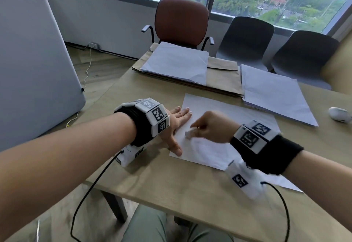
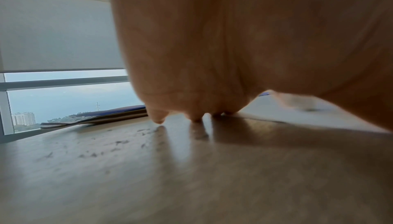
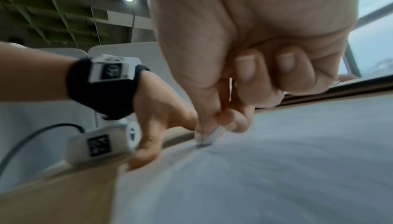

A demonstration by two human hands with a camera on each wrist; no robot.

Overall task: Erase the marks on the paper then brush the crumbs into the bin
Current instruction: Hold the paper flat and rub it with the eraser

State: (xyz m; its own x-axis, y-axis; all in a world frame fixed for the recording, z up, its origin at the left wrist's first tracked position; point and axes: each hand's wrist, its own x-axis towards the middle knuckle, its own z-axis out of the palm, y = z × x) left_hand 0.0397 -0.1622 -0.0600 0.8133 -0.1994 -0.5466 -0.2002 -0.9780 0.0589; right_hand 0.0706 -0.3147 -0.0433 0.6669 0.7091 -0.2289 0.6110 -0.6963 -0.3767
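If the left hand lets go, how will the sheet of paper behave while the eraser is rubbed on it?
The paper is a single thin sheet, so it would probably slide or wrinkle on the smooth table. The left hand presses flat on its edge, likely for that reason. The eraser, pinched in the right hand, looks small and firm; it should drag the sheet along.

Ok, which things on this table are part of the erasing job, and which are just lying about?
In use:
- small white eraser, pinched in right hand
- white paper sheet, pressed flat by left hand

Lying about:
- two white paper stacks
- brown paper envelopes
- small white object at table's right edge
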